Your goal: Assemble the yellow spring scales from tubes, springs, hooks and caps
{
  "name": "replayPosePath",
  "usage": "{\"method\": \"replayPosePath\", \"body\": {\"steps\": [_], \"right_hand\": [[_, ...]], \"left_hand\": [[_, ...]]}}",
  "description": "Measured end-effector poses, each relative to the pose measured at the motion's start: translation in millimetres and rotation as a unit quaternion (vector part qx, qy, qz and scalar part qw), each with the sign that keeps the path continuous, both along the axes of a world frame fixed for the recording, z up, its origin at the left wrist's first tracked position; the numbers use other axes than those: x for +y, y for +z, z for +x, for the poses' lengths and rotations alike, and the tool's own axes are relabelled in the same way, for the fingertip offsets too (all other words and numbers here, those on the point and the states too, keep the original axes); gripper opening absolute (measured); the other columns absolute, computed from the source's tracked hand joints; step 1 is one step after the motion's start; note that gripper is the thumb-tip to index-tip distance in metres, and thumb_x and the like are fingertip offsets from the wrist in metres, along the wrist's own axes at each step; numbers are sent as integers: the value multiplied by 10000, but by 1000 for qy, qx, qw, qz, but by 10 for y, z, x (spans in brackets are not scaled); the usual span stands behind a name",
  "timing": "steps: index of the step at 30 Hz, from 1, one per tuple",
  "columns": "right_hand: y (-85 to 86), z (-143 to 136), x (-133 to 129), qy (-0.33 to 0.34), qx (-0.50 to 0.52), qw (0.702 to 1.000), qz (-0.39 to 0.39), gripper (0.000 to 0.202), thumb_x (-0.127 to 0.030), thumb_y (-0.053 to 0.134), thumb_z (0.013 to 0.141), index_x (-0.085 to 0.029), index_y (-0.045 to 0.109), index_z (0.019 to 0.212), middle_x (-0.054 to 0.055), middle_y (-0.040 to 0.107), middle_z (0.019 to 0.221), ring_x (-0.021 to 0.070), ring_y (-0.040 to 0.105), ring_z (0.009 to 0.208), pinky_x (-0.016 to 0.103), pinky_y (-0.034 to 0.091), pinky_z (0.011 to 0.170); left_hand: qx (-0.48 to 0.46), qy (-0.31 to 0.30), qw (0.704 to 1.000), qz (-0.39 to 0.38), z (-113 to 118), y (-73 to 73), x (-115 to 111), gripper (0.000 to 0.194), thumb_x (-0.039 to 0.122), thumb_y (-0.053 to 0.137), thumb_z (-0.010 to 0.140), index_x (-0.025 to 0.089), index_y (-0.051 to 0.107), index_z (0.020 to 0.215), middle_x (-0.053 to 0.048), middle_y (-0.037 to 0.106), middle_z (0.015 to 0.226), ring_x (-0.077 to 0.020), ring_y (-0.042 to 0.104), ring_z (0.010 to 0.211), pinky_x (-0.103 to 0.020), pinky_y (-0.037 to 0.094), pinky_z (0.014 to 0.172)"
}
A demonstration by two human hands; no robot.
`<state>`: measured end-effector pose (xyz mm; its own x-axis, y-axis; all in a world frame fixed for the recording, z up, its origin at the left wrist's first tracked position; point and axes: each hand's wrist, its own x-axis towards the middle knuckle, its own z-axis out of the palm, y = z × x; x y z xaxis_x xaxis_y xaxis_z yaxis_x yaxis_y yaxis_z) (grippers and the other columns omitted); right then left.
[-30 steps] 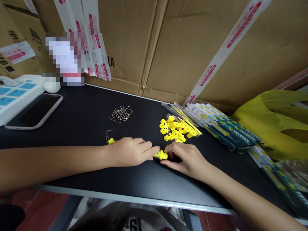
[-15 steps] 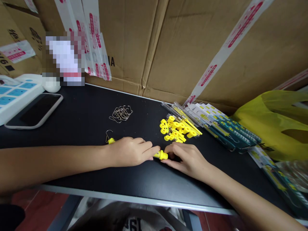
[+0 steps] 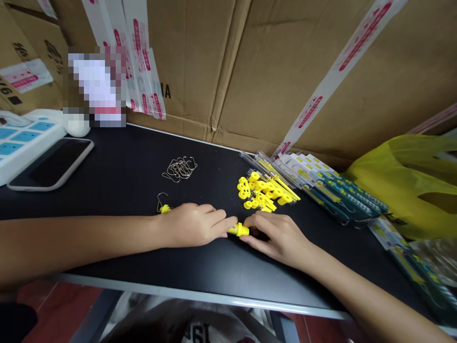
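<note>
A tube-shaped spring scale (image 3: 241, 230) with yellow ends lies across the black tabletop, mostly covered by fingers. My left hand (image 3: 198, 226) is closed over its middle. A bent wire hook (image 3: 159, 203) and a yellow cap (image 3: 165, 209) stick out on the left of that hand. At the scale's other end, my right hand (image 3: 280, 234) has thumb and fingertips closed at the tip of the yellow end piece. Small yellow plastic parts (image 3: 262, 190) and some springs lie in a pile beyond my right hand. Farther back is a tangle of wire hooks (image 3: 180, 168).
Clear tubes with yellow rods (image 3: 274, 171) and packaged spring scales (image 3: 328, 188) lie at the right, near a yellow plastic bag (image 3: 410, 181). A phone (image 3: 52, 164) and a white power strip (image 3: 32, 138) sit at the left. Cardboard boxes (image 3: 193, 62) rise behind the table.
Almost nothing differs. Both hands keep their hold on the spring scale, and the right fingertips have shifted only very slightly at its yellow end.
</note>
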<state>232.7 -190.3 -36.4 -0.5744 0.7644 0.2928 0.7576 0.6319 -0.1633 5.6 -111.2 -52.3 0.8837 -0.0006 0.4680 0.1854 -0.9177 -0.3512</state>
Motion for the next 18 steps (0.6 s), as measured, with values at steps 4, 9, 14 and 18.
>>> {"method": "replayPosePath", "body": {"steps": [4, 9, 14, 18], "right_hand": [[-5, -1, -12, -4, 15, 1000, -3, 173, -355, 521, 888, -183, 510, 880, -8, 552, 652, 105, 510, 552, 205, 369, 519], [11, 8, -3, -3, -1, 1000, -10, 236, -407, 492, 893, -173, 522, 900, 8, 566, 672, 120, 519, 575, 221, 374, 539], [13, 4, 11, 11, -19, 1000, -6, 195, -304, 423, 932, -170, 556, 885, 38, 602, 709, 132, 542, 622, 229, 381, 573], [-6, -4, -1, -2, 3, 1000, 0, 156, -328, 499, 900, -175, 524, 887, 5, 565, 659, 114, 517, 566, 215, 370, 529]], "left_hand": [[1, -1, 1000, 1, 4, 12, -3, 276, 301, 388, 964, 154, 551, 1132, 9, 586, 725, -109, 575, 666, -209, 377, 508], [-1, 1, 1000, 0, 3, -3, -1, 273, 296, 387, 963, 159, 540, 1143, 5, 588, 733, -107, 575, 680, -201, 381, 518], [-4, -2, 1000, 1, -1, -14, 4, 280, 295, 400, 959, 156, 531, 1163, -1, 592, 746, -105, 576, 682, -200, 389, 526], [-4, -1, 1000, 1, 0, -4, 2, 270, 293, 408, 957, 156, 543, 1147, 6, 594, 738, -108, 580, 681, -207, 380, 512]]}}
